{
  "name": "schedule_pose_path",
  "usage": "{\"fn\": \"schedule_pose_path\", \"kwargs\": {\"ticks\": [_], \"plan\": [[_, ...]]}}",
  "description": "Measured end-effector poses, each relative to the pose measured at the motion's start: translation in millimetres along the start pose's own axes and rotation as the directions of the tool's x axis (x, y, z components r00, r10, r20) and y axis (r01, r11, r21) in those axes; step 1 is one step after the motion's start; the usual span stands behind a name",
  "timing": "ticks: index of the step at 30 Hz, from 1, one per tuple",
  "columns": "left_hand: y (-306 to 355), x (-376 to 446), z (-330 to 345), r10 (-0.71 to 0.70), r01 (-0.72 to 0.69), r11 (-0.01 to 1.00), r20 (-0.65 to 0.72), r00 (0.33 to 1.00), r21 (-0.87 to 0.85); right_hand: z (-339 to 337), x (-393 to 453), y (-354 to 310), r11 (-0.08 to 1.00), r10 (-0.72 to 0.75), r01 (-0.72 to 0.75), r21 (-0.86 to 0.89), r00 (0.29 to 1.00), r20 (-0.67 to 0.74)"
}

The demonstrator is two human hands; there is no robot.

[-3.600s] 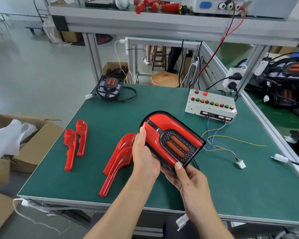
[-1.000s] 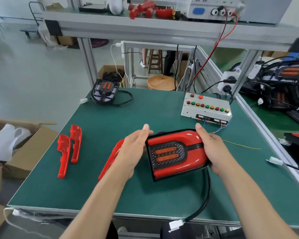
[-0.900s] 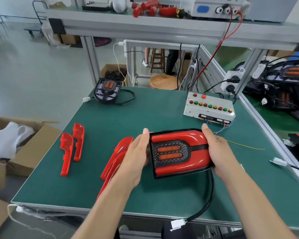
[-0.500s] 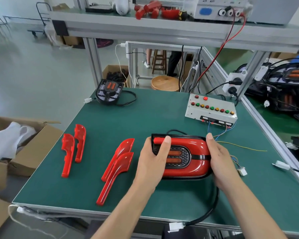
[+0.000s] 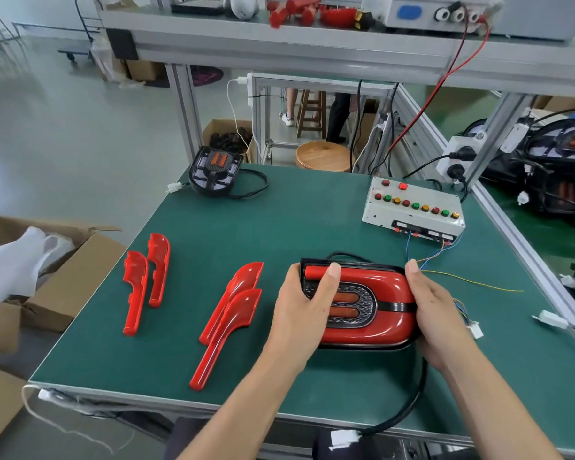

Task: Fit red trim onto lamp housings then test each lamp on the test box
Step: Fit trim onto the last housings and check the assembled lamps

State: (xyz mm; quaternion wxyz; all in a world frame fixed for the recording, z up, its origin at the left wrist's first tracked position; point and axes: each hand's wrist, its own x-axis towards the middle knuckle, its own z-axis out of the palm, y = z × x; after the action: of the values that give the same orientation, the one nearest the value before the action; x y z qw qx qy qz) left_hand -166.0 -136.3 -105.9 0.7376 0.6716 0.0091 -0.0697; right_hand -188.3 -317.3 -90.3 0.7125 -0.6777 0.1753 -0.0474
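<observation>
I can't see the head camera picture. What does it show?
Two hands, the left hand and the right hand, hold a red-trimmed lamp flat on a green table. Four loose red trim pieces lie to its left, and a white test box with coloured buttons sits behind it.

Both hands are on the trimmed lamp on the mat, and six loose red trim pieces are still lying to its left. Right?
Not quite. The head view shows four loose red trim pieces, not six: one pair nearer the mat's left edge, another pair beside the left hand. The rest holds: the left hand and right hand are on the trimmed lamp, resting on the green mat.
</observation>
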Motion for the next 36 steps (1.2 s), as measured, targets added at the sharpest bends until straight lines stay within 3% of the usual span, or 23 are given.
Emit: {"fn": "schedule_pose_path", "kwargs": {"ticks": [7, 23, 31, 36], "plan": [[1, -2, -1, -0.024, 0.024, 1.000, -0.008, 1.000, -0.014, 2, 2, 0, 1.000, 0.005, -0.006, -0.030, 1.000, -0.030], [4, 0, -9, -0.133, 0.154, 0.975, 0.128, 0.983, -0.163, -6, -9, -2, 0.999, -0.028, 0.029, -0.021, 0.999, 0.043], [2, 0, -7, -0.154, 0.173, 0.971, 0.118, 0.981, -0.168, -6, -3, 2, 0.996, -0.069, 0.068, -0.058, 0.997, -0.018], [2, 3, -9, -0.163, 0.184, 0.966, 0.126, 0.979, -0.181, -5, -4, -1, 1.000, -0.007, 0.007, -0.025, 1.000, 0.024]]}}
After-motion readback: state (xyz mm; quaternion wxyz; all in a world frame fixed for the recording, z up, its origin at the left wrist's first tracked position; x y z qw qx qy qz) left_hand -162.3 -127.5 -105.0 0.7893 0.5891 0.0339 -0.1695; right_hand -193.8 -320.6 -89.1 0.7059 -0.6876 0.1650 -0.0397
